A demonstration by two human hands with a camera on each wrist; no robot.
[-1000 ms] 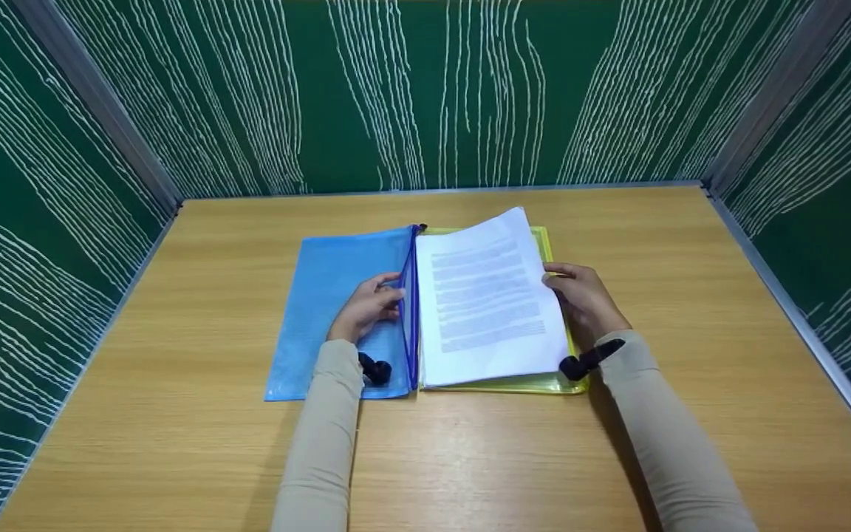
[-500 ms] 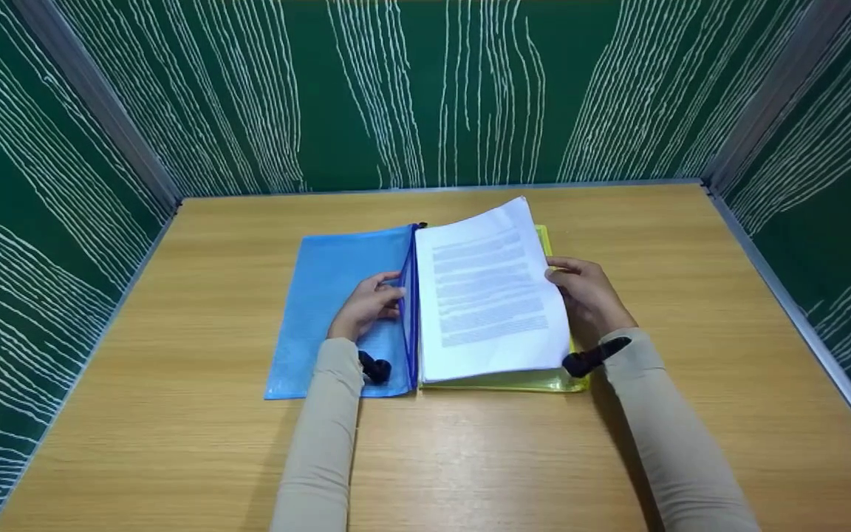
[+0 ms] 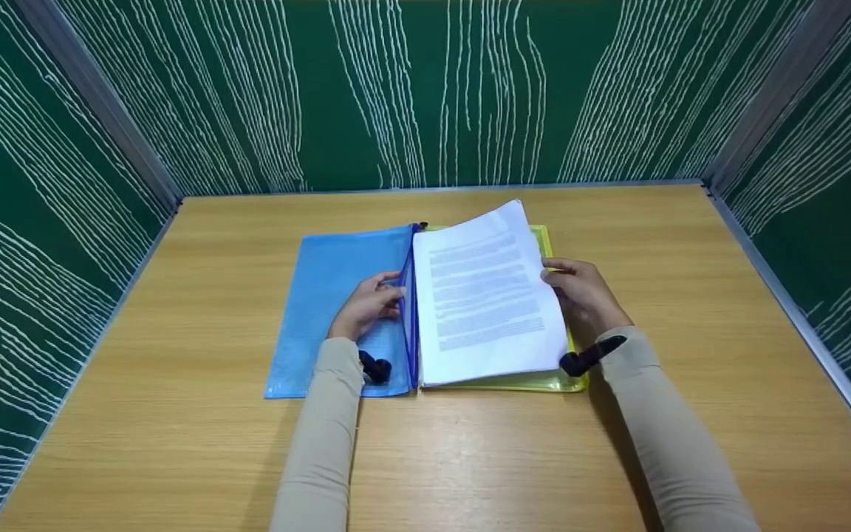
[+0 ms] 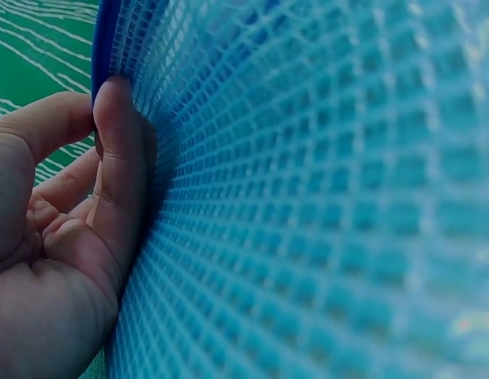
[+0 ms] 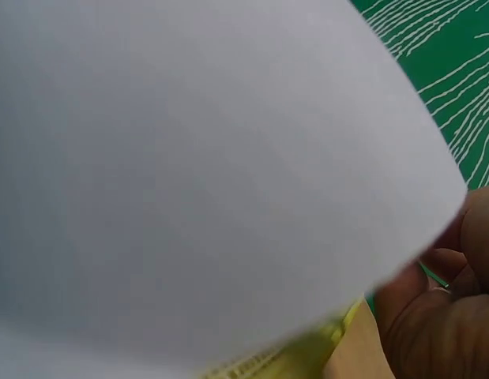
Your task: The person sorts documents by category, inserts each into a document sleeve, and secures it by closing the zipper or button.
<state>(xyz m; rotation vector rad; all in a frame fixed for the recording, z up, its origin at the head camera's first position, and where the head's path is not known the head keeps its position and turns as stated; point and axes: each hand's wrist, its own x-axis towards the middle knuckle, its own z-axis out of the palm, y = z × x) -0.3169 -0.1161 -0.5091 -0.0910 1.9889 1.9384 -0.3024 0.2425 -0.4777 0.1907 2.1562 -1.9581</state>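
A blue mesh zipper pouch (image 3: 344, 270) lies on the table, its purple zippered edge raised on the right side. My left hand (image 3: 368, 304) pinches that edge between thumb and fingers; the left wrist view shows the mesh (image 4: 307, 197) close beside the fingers. White printed papers (image 3: 492, 295) stand tilted, their left side against the pouch's zippered edge; whether they are inside it I cannot tell. At their right edge, my right hand (image 3: 584, 295) holds the papers between thumb and fingers. Beneath them is a yellow pouch (image 3: 514, 382), mostly covered.
The wooden table (image 3: 470, 458) extends around the pouches on all sides. Green panels (image 3: 355, 96) with white wavy lines stand at its back and sides, joined by grey corner posts (image 3: 100, 96).
My right hand has shifted the papers slightly away and right, then back toward me and left against the blue pouch's edge. My left hand stays in place on the pouch.
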